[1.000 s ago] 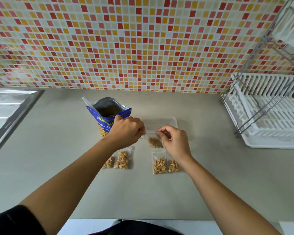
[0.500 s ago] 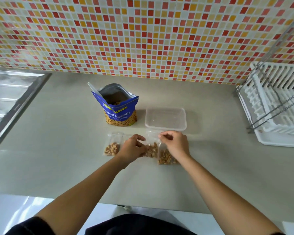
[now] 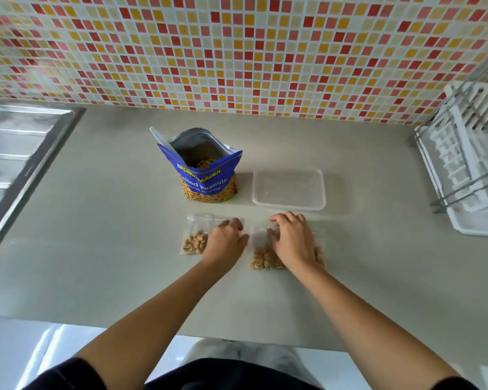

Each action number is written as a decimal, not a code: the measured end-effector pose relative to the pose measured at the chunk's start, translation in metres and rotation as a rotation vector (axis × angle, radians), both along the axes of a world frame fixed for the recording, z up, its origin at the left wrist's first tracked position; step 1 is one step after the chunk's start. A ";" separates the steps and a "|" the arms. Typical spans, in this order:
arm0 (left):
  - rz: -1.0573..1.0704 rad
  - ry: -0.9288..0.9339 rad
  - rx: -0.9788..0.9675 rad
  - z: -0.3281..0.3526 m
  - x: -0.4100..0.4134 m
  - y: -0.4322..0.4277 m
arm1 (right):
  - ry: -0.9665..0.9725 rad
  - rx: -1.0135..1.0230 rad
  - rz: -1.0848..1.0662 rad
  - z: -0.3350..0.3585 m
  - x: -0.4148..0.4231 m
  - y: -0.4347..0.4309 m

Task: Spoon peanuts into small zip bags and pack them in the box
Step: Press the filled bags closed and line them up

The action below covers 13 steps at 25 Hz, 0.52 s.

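Note:
An open blue bag of salted peanuts (image 3: 209,180) stands at the back of the counter with a white spoon (image 3: 161,139) sticking out of it. To its right lies an empty clear plastic box (image 3: 289,192). In front of these lie several small zip bags with peanuts. My left hand (image 3: 227,240) rests palm down on one, beside a filled zip bag (image 3: 195,240) at the far left. My right hand (image 3: 292,240) lies spread over the zip bags on the right (image 3: 261,257), pressing them to the counter. How many bags lie under the hands is hidden.
A steel sink drainer (image 3: 17,153) takes up the left end of the grey counter (image 3: 96,220). A white dish rack with a metal frame (image 3: 468,164) stands at the right. A mosaic tile wall runs behind. The counter's front edge is below my forearms.
Both hands pinched a bag held above the counter a second ago. They have lowered it among the other bags and now lie palm down on them. The view has tilted downward.

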State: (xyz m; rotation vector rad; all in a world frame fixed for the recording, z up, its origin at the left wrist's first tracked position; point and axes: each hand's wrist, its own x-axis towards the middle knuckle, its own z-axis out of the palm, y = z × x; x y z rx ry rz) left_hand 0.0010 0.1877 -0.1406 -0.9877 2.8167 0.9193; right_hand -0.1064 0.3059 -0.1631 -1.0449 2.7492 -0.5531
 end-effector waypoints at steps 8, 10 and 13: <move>-0.262 -0.200 -0.203 -0.012 -0.003 -0.069 | -0.131 0.046 0.097 -0.005 0.023 -0.061; -0.304 -0.229 -0.241 -0.016 -0.005 -0.070 | -0.140 0.123 0.064 -0.006 0.026 -0.069; -0.335 -0.214 -0.273 -0.020 -0.007 -0.069 | -0.113 0.134 0.025 -0.008 0.028 -0.074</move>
